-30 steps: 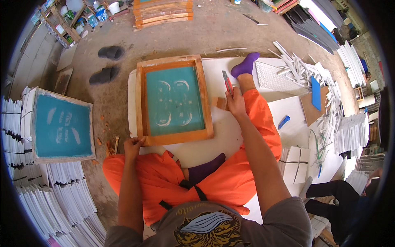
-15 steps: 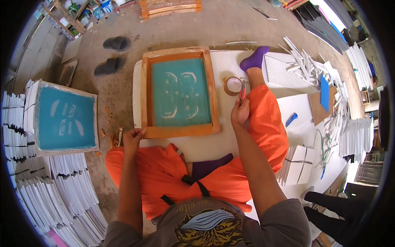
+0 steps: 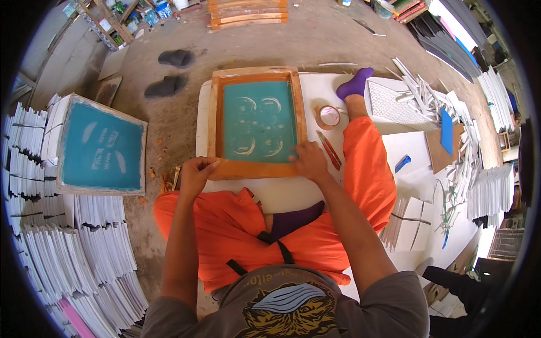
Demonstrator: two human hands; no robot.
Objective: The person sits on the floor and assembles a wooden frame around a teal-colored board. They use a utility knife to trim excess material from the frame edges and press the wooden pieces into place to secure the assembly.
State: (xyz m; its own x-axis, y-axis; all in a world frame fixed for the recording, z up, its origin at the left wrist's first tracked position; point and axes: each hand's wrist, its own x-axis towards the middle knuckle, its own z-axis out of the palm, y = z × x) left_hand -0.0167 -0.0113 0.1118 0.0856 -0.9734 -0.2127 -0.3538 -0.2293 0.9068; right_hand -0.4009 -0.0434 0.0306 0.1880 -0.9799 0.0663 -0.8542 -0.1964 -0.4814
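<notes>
A wooden screen printing frame (image 3: 215,121) with teal mesh lies flat on the white board before me. Brown tape (image 3: 256,168) covers its near rail. My left hand (image 3: 197,172) is closed at the near left corner, thumb and fingers pinching the frame's edge. At the near right corner, my right hand (image 3: 311,162) touches the taped rail; its fingers are smeared by motion. Just right of that hand lies a red utility knife (image 3: 329,151). Beyond the knife sits a roll of brown tape (image 3: 319,119).
Left stands a second teal screen (image 3: 101,183), near stacked white sheets (image 3: 84,253). A blue cutter (image 3: 402,163) and bundled boards (image 3: 408,225) lie right, with white offcuts (image 3: 445,107) farther off. Dark slippers (image 3: 166,86) rest on the floor. Someone's dark-clad leg (image 3: 456,284) shows at lower right.
My right hand has put the red utility knife down on the white board and moved left to the frame's near right corner. My left hand stays at the near left corner.
</notes>
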